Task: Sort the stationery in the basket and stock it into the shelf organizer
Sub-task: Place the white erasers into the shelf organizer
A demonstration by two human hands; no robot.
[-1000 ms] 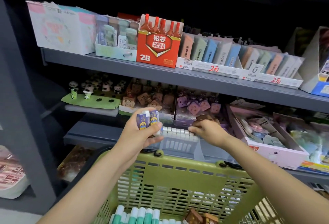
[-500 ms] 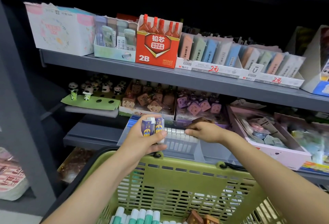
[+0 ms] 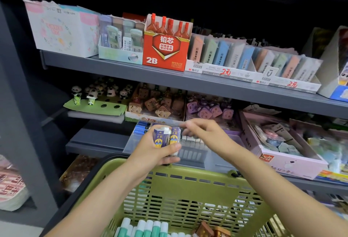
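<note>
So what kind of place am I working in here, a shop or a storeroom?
Most likely a stationery shop aisle. Grey shelves carry open retail display boxes, such as the red 2B lead box, a white tray shows a red price mark, and a green shopping basket holds stock.

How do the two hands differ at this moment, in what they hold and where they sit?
The left hand grips a small stack of blue-and-yellow erasers; the right hand shows nothing clearly held.
The left hand sits just past the green basket rim; the right hand reaches further, over the clear organizer tray.
The left thumb lies across the erasers; the right fingers point left, loosely bent.
Both are bare and nearly meet above the tray.
</note>
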